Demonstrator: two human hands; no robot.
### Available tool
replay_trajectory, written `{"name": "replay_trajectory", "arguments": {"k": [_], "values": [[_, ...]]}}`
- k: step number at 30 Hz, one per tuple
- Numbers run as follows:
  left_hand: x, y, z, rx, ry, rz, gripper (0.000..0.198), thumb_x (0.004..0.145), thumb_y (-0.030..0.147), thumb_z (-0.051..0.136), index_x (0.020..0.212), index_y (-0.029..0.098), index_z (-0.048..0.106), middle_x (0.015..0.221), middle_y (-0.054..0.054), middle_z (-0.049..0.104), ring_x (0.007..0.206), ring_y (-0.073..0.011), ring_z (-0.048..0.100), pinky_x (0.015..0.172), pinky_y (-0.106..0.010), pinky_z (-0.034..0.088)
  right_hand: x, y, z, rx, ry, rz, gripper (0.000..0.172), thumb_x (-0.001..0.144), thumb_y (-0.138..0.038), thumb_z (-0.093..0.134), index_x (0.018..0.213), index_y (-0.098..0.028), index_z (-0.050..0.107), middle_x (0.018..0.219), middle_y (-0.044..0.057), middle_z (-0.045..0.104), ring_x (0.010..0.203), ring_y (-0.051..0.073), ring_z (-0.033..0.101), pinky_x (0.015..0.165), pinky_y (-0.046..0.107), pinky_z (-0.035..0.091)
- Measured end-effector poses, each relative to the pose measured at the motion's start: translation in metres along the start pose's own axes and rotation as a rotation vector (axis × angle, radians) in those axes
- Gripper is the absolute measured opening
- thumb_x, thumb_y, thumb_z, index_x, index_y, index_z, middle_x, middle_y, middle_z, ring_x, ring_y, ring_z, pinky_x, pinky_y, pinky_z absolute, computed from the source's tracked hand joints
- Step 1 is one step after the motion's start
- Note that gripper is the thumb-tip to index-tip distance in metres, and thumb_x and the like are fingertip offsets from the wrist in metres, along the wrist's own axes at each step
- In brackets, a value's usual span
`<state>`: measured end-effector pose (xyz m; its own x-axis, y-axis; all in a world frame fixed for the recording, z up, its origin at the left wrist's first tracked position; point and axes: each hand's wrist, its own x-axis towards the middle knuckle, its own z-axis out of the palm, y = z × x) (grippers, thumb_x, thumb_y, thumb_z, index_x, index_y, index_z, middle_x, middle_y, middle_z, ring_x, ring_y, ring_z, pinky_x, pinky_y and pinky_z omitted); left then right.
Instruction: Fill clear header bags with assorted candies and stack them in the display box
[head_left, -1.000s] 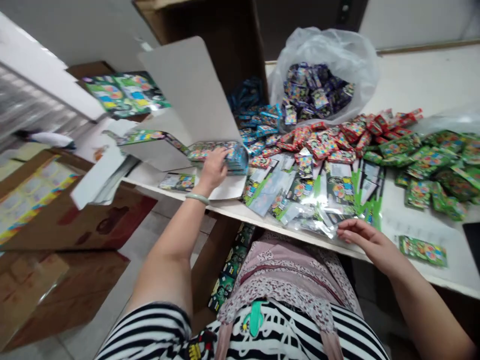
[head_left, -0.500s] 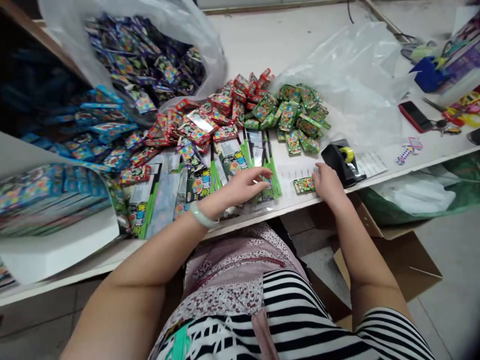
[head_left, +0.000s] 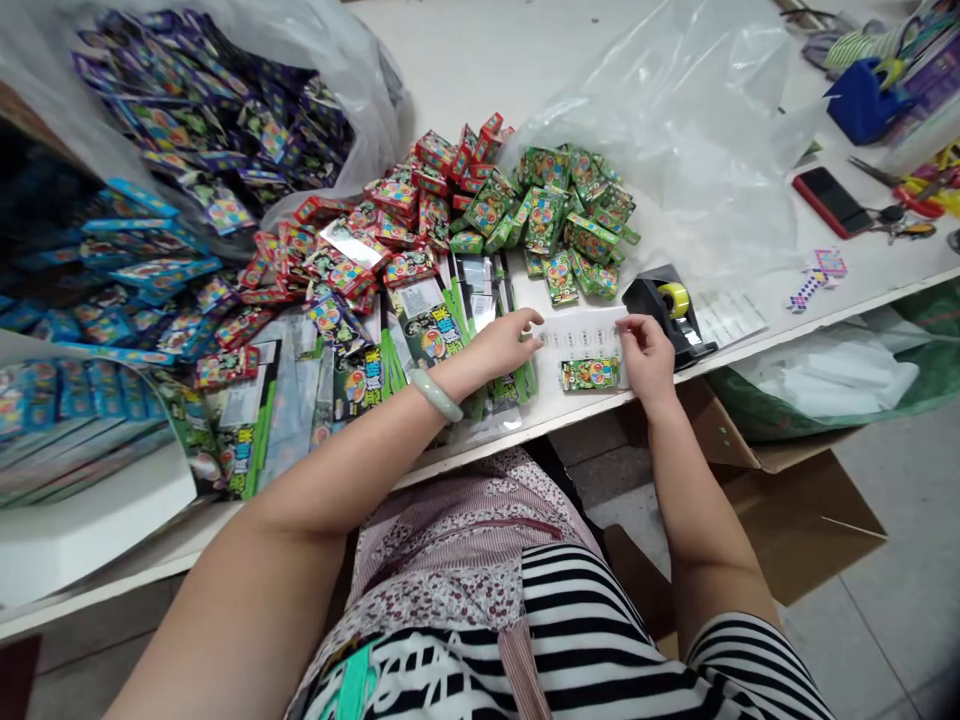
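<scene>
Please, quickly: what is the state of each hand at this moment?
Left hand: open, beside the label sheet.
Right hand: half curled at the sheet's right edge; whether it holds the sheet cannot be told.

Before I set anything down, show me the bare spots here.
Bare: the back of the white table, between the bag of purple packets and the clear plastic bag; also a strip between the keys and the front edge. Crowded: left and middle, with blue packets, red packets, green packets and the printed sheet.
</scene>
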<state>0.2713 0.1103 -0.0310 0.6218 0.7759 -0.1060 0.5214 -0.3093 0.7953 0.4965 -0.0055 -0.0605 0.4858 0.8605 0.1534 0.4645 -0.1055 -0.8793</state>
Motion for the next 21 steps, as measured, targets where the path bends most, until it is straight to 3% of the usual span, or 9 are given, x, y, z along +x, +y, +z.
{"name": "replay_trajectory", "arguments": {"k": [4,9,15,21], "values": [[0.004,0.007,0.000,-0.330,0.082,0.019,0.019,0.079,0.017,0.065,0.098,0.018,0.062,0.089,-0.002,0.066,0.071,-0.0116,0.058,0.072,-0.026,0.048,0.006,-0.011,-0.001,0.044,0.158,-0.060,0.023,0.087,-0.036,0.047,0.094,-0.022,0.064,0.102,0.009,0.067,0.101,0.022,0.064,0.096,0.037,0.050],[0.007,0.020,-0.004,-0.547,0.295,0.128,0.018,0.075,0.015,0.070,0.090,0.019,0.061,0.079,0.003,0.060,0.075,-0.0110,0.057,0.074,-0.025,0.047,0.015,-0.038,0.001,0.161,0.134,-0.002,0.026,0.086,-0.042,0.052,0.101,-0.024,0.063,0.106,0.007,0.068,0.104,0.022,0.064,0.099,0.038,0.049],[-0.014,0.022,-0.022,-0.593,0.342,0.152,0.018,0.079,0.023,0.072,0.095,0.021,0.065,0.088,-0.001,0.067,0.082,-0.0142,0.063,0.077,-0.029,0.053,0.003,-0.068,0.003,0.241,-0.029,0.078,0.034,0.076,-0.049,0.067,0.101,-0.026,0.065,0.096,0.005,0.065,0.094,0.022,0.063,0.085,0.038,0.053],[-0.047,0.022,-0.040,-0.424,0.329,0.197,0.034,0.082,0.024,0.070,0.115,0.019,0.066,0.107,-0.006,0.070,0.095,-0.0166,0.066,0.086,-0.032,0.055,-0.019,-0.084,0.007,0.319,-0.096,0.024,0.037,0.077,-0.043,0.071,0.110,-0.026,0.066,0.110,0.006,0.068,0.097,0.022,0.065,0.090,0.040,0.054]]}}
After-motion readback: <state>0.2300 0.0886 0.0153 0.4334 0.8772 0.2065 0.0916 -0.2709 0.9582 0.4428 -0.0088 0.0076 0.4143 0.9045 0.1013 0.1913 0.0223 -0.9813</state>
